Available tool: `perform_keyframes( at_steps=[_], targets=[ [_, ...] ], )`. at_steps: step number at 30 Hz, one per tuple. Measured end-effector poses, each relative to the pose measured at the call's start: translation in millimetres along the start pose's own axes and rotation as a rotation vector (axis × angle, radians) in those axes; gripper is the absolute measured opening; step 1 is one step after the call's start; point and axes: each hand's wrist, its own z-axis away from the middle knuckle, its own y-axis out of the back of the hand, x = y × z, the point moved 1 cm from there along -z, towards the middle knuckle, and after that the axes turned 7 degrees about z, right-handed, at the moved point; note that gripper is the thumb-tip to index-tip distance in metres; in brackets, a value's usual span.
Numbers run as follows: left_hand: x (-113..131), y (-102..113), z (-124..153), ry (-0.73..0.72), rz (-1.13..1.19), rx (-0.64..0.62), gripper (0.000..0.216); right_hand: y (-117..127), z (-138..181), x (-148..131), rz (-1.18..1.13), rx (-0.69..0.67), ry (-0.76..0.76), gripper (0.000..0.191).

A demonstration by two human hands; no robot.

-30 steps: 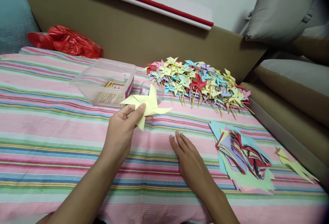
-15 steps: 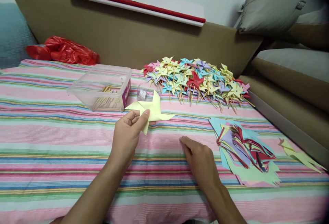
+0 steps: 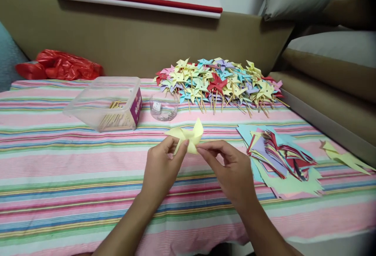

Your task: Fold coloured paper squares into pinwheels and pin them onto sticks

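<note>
A pale yellow paper pinwheel (image 3: 190, 133) is held up in front of me over the striped cloth, its blades curled up and no stick showing on it. My left hand (image 3: 164, 160) grips its left side, thumb on top. On the right edge of the same pinwheel, my right hand (image 3: 230, 166) pinches with thumb and forefinger. Just beyond stands a small clear round tub (image 3: 164, 109) with little metal pieces in it. To its left, a clear plastic box (image 3: 101, 91) contains thin wooden sticks (image 3: 117, 117).
A heap of finished paper pinwheels (image 3: 219, 83) on sticks lies at the back. Stacked coloured paper sheets (image 3: 276, 158) are at the right, beside a loose yellow paper piece (image 3: 342, 158). A crumpled red plastic bag (image 3: 64, 64) rests at the back left. Cushions (image 3: 329, 50) border the right.
My right hand has come up from the cloth to pinch the pinwheel's edge. My left hand still holds it, turned and nearer the middle. The view has shifted slightly.
</note>
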Motion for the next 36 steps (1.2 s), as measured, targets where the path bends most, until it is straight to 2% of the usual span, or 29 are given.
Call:
perform_keyframes(
  at_steps=[3,5,10,17,25,31,36],
  targets=[
    [0,-6,3,0.071,0.13,-0.062,0.037,-2,-2,-2,0.077,-0.006,0.145,0.008],
    [1,-8,4,0.096,0.188,-0.089,0.037,-2,-3,-2,0.089,-0.01,0.171,0.009],
    [3,-9,7,0.07,0.235,-0.084,0.037,-2,-1,0,0.122,-0.017,0.124,0.009],
    [5,-10,9,0.046,0.291,-0.087,0.025,-1,-2,2,0.062,-0.003,0.064,0.005],
    [2,-9,12,-0.011,0.168,-0.077,0.025,-1,-4,11,-0.15,-0.097,-0.104,0.009],
    [6,-8,13,-0.127,0.048,-0.052,0.025,1,-5,12,-0.209,-0.155,-0.119,0.01],
    [7,-8,13,-0.158,0.031,-0.054,0.024,4,-6,12,-0.202,-0.169,-0.118,0.008]
  ],
)
